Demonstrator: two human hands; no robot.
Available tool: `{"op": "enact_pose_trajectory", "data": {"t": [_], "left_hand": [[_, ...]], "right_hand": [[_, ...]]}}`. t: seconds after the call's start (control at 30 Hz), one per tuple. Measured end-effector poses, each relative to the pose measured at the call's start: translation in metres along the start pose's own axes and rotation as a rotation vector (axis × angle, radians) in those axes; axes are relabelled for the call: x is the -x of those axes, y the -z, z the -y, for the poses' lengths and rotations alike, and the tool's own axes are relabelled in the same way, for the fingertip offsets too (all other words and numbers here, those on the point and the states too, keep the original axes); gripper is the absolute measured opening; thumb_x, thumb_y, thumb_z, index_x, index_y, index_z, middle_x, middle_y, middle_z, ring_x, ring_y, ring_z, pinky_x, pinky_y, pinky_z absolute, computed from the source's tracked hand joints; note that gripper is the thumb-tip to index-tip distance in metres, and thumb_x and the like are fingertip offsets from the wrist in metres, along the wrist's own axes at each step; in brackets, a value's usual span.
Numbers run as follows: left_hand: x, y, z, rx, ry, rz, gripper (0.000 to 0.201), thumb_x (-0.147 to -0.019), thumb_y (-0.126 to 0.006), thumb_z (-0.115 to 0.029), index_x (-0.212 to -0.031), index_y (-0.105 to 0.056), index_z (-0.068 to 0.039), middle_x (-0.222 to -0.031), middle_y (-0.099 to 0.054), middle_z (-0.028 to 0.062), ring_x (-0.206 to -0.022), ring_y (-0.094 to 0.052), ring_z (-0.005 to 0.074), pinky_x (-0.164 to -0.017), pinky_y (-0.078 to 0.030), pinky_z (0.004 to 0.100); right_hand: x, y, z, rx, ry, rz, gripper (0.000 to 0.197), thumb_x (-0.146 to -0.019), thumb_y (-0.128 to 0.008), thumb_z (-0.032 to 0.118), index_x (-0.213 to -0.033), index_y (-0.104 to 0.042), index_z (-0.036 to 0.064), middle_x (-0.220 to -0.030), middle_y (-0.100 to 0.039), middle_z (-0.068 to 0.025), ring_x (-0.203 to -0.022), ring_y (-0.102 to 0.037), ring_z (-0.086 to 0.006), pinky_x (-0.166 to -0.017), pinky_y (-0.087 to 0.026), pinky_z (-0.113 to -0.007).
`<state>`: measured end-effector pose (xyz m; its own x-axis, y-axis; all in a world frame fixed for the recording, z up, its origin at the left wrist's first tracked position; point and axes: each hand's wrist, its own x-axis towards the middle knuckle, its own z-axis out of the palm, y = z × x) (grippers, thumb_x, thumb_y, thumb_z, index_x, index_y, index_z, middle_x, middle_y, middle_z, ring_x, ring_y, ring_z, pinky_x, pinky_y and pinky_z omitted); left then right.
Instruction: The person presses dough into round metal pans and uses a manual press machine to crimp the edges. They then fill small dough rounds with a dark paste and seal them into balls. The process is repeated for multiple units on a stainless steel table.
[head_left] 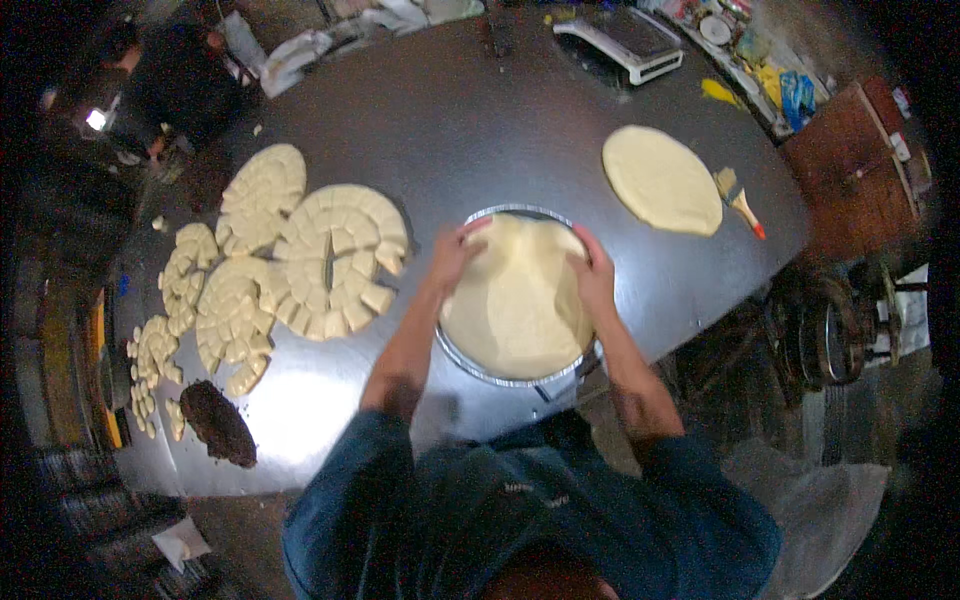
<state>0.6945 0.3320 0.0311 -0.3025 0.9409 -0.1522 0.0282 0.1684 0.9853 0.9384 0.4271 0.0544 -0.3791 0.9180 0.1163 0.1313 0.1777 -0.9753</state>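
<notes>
A round, pale sheet of dough [515, 310] lies over a round metal pan [470, 368] in front of me. My left hand [455, 258] is closed on the dough's far left edge, by the pan's rim. At the far right edge, my right hand [593, 270] grips the same sheet, thumb on top. Between my hands the dough dips slightly, and it hides most of the pan's inside. Whether my fingertips also touch the rim, I cannot tell.
Dough rounds cut into small pieces [345, 250] spread over the metal table's left side, beside a dark brown crumbly mound [218, 425]. To the right lie an uncut dough disc [660, 180] and a brush [740, 203]. A scale-like device [625, 45] stands at the back.
</notes>
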Motion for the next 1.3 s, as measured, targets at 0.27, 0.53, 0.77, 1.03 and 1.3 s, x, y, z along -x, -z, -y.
{"op": "enact_pose_trajectory", "data": {"t": [0.27, 0.53, 0.77, 1.03, 1.3], "left_hand": [[-0.001, 0.000, -0.031, -0.101, 0.087, -0.026, 0.050, -0.083, -0.061, -0.012, -0.132, -0.051, -0.009, -0.116, -0.060, 0.0107, -0.101, -0.056, 0.0155, -0.088, -0.044, 0.0278], [-0.033, 0.012, 0.001, -0.636, 0.196, 0.030, 0.044, -0.088, -0.056, -0.029, -0.125, -0.056, -0.005, -0.118, -0.060, 0.0160, -0.099, -0.060, 0.0281, -0.086, -0.048, 0.0378], [-0.006, -0.018, 0.011, -1.259, -0.604, 0.167, 0.067, -0.089, -0.052, -0.039, -0.142, -0.032, -0.003, -0.148, -0.029, 0.0208, -0.136, -0.029, 0.0364, -0.111, -0.025, 0.0485], [0.034, -0.027, 0.015, -1.344, -0.368, -0.006, 0.075, -0.091, -0.048, -0.045, -0.145, -0.022, -0.001, -0.150, -0.019, 0.0242, -0.140, -0.017, 0.0393, -0.112, -0.016, 0.0534], [0.189, -0.088, 0.001, -1.355, -0.073, 0.003, 0.088, -0.082, -0.060, -0.051, -0.142, -0.027, 0.003, -0.142, -0.023, 0.0384, -0.129, -0.028, 0.0549, -0.103, -0.031, 0.0575]], "right_hand": [[-0.012, -0.003, 0.004, 0.466, -0.103, 0.088, 0.047, -0.089, -0.052, 0.009, -0.135, -0.043, 0.0049, -0.124, -0.056, -0.0226, -0.116, -0.053, -0.0347, -0.101, -0.039, -0.039], [-0.044, 0.006, -0.004, 0.882, -0.223, 0.443, 0.040, -0.091, -0.050, 0.020, -0.129, -0.049, 0.0076, -0.118, -0.059, -0.0220, -0.114, -0.053, -0.0380, -0.095, -0.045, -0.043], [-0.006, -0.061, 0.013, 1.147, 0.381, 0.341, 0.061, -0.093, -0.045, 0.038, -0.137, -0.035, -0.0033, -0.141, -0.033, -0.0285, -0.134, -0.029, -0.0401, -0.110, -0.023, -0.050], [-0.010, -0.041, -0.021, 1.030, 0.432, 0.493, 0.074, -0.093, -0.042, 0.049, -0.143, -0.024, -0.0021, -0.150, -0.016, -0.0251, -0.142, -0.011, -0.0373, -0.114, -0.006, -0.051], [-0.020, -0.026, -0.010, 0.930, 0.541, 0.776, 0.063, -0.092, -0.048, 0.039, -0.144, -0.030, 0.0067, -0.153, -0.020, -0.0149, -0.142, -0.013, -0.0314, -0.114, -0.007, -0.051]]}}
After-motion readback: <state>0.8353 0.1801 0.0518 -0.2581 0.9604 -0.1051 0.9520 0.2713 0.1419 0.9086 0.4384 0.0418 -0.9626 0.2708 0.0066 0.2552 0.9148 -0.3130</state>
